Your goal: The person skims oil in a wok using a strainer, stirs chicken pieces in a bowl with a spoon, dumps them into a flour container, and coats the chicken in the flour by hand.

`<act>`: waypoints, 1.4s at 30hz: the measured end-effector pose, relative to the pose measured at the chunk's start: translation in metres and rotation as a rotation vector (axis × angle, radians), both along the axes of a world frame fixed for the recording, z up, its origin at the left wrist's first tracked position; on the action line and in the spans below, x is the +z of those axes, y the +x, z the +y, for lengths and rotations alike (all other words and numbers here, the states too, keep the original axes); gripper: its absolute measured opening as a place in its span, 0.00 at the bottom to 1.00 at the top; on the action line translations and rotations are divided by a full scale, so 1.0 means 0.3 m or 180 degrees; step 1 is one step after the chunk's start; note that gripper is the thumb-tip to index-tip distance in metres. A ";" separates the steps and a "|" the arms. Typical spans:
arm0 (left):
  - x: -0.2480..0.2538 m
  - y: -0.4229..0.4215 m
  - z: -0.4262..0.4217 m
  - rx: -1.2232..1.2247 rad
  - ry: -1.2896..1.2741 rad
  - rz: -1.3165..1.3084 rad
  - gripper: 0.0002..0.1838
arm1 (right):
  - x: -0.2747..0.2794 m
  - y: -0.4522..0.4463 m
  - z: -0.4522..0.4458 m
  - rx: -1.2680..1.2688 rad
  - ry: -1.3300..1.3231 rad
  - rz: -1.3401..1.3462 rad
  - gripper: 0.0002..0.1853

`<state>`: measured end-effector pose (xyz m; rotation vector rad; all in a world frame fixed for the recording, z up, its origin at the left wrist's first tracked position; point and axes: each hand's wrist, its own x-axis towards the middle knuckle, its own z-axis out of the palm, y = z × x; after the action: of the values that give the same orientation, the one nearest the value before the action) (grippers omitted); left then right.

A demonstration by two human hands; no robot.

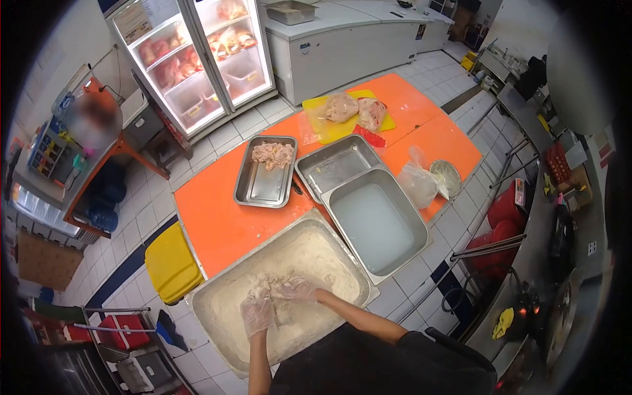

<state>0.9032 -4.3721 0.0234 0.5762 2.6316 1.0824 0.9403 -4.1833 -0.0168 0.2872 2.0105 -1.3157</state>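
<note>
1. Currently both hands are down in the pale powder point(322, 253): left hand in a clear plastic glove point(257, 315), right hand in a matching glove point(297, 289), close together.
2. Grip: fingers bent among the powder-coated lumps point(262, 282); cannot tell whether either hand is clenched on a piece or just touching it.
3. Lumps sit near the middle of the large rectangular steel tray point(194, 297), partly hidden by the gloves.
4. Right of that tray: deep steel pan point(409, 204) with cloudy whitish liquid point(374, 222). Behind it, adjoining: second steel pan point(339, 163), wet-looking base.
5. Left of the second pan: smaller steel tray point(266, 189), raw pinkish meat point(274, 155) at its far end.
6. Far side of the orange table point(227, 227): yellow cutting board point(387, 123) with bagged pale meat point(341, 107); red packet point(370, 136) at its near edge.
7. Table's right side: clear plastic bag point(417, 185) beside round metal bowl point(447, 178).
8. Beyond: lit glass-door fridge point(197, 59), white chest freezer point(349, 52).
</note>
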 end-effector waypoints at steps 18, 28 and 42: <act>-0.173 -0.111 -0.076 0.0109 -0.0320 -0.0831 0.16 | -0.282 0.015 -0.107 0.0382 0.0189 0.0694 0.28; -0.290 0.066 -0.087 -0.0730 -0.0303 0.0587 0.19 | -0.585 0.141 -0.150 0.0686 0.0795 0.2146 0.26; -0.428 -0.082 0.015 -0.0007 -0.1002 -0.0427 0.21 | -0.456 -0.068 -0.180 0.0029 0.0736 0.1071 0.28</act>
<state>0.8787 -4.3676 -0.1049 0.4227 2.6065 0.6591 0.9199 -4.2373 -0.1534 0.1692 2.4501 -1.1868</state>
